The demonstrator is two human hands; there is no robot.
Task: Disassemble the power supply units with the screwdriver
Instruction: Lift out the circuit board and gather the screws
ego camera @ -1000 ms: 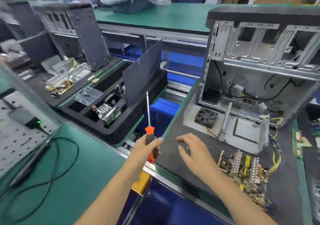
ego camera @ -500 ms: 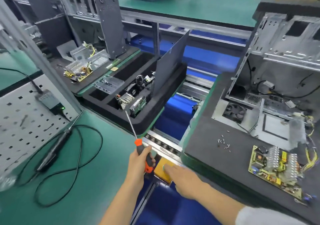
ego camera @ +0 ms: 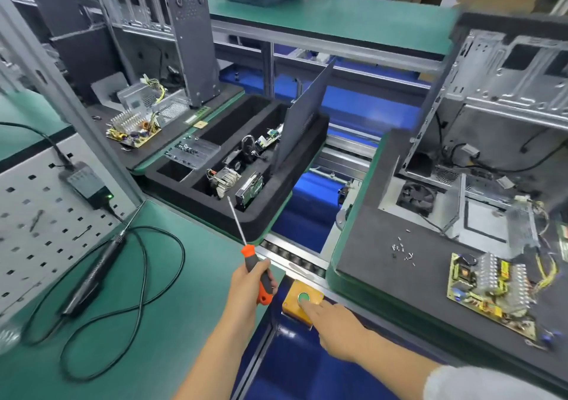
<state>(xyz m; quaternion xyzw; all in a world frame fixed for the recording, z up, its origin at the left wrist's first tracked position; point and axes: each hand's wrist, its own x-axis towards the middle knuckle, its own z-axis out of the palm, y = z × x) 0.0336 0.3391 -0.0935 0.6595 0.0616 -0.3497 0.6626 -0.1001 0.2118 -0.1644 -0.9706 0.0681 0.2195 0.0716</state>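
My left hand grips the orange-and-black handle of a long screwdriver, shaft pointing up and away. My right hand reaches forward with a finger on a yellow box bearing a green button at the conveyor edge. On the black foam pallet at right lie a bare power supply circuit board, several loose screws and an opened metal power supply housing with a fan, in front of an open computer case.
A black foam tray holding heatsinks and drives sits on the conveyor at centre. Another pallet at far left carries a second circuit board. An electric screwdriver with a coiled cable lies on the green bench; a pegboard stands left.
My right hand left the pallet and dropped onto the yellow button box. My left hand lowered with the screwdriver, tilting its shaft left. The view swung left and down.
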